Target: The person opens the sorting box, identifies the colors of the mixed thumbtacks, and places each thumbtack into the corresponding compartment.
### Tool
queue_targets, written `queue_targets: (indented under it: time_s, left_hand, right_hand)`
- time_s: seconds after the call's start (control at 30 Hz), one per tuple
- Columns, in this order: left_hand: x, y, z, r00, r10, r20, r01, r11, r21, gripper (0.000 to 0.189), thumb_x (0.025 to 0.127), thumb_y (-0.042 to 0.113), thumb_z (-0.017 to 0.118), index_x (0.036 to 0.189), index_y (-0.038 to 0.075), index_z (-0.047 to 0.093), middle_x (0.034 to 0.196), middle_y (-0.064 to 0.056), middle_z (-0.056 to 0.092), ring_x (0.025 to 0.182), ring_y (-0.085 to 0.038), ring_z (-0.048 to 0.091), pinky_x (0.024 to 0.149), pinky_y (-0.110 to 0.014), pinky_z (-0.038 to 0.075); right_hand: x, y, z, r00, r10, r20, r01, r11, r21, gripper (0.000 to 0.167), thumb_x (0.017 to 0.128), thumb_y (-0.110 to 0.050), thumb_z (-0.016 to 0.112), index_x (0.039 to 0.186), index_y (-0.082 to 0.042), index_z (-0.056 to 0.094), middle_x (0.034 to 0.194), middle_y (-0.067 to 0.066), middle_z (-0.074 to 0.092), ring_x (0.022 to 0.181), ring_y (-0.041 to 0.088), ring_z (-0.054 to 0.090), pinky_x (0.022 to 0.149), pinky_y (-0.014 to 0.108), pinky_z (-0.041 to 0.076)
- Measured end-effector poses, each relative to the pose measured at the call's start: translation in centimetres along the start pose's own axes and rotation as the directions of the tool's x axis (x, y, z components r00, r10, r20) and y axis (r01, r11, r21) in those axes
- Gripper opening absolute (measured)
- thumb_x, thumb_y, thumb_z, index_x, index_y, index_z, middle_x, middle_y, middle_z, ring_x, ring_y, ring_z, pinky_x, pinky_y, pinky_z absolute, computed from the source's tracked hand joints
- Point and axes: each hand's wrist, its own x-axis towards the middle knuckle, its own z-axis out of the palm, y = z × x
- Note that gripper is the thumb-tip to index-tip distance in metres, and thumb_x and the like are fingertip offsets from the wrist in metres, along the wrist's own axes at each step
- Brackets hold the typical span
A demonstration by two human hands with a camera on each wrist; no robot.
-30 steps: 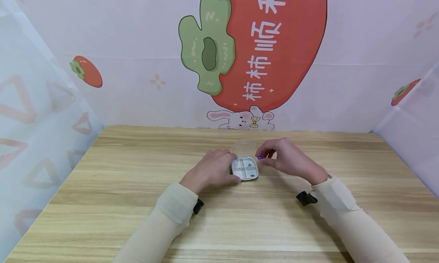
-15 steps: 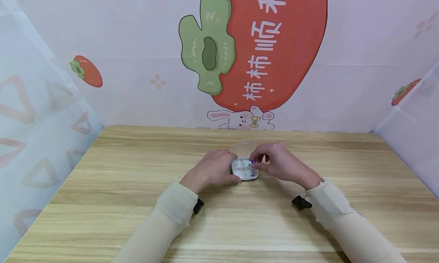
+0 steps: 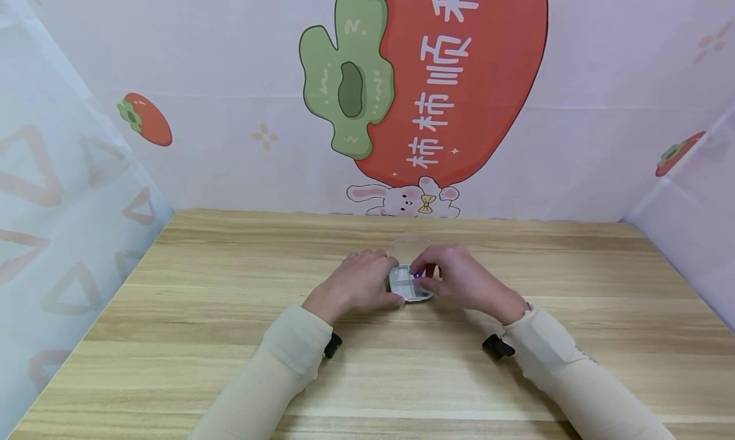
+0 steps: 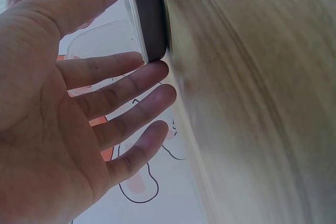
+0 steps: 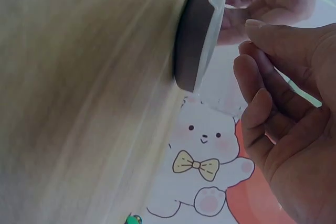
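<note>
A small white pill box [image 3: 404, 291] with four compartments stands on the table, its clear lid [image 3: 409, 249] raised at the back. Its dark base [image 4: 149, 19] shows in the left wrist view. My left hand [image 3: 357, 280] holds the box from the left side, thumb at the front edge and index finger at the back corner, other fingers spread. Thumb and index finger of my right hand [image 3: 462, 279] pinch a tiny purple bead [image 3: 417, 275] over the back right compartment. These fingers cover most of the right half of the box; in the right wrist view the bead is hidden.
The wooden table [image 3: 230, 261] reaches back to a printed cloth [image 3: 230, 172] with persimmons and a rabbit. A tiny green and gold object [image 5: 133, 219] shows at the bottom of the right wrist view. Dark wrist cameras [image 3: 497, 347] sit under both cuffs.
My right hand has moved left with the purple bead, from beside the box to over its back right compartment, covering the green bit seen there before. The left hand stays put.
</note>
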Motion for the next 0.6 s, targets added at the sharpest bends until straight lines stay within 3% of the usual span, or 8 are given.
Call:
queue_targets:
  time_s: [0.6]
  left_hand:
    - [-0.03, 0.11, 0.10, 1.000, -0.005, 0.000, 0.005, 1.000, 0.010, 0.051, 0.085, 0.045, 0.081, 0.120, 0.011, 0.068, 0.094, 0.003, 0.061, 0.086, -0.018, 0.053, 0.081, -0.039, 0.043]
  right_hand:
    - [0.02, -0.55, 1.00, 1.000, 0.001, -0.004, -0.001, 1.000, -0.022, 0.018, 0.082, -0.005, 0.085, 0.097, -0.012, 0.078, 0.086, -0.008, 0.068, 0.076, 0.009, 0.060, 0.069, 0.027, 0.054]
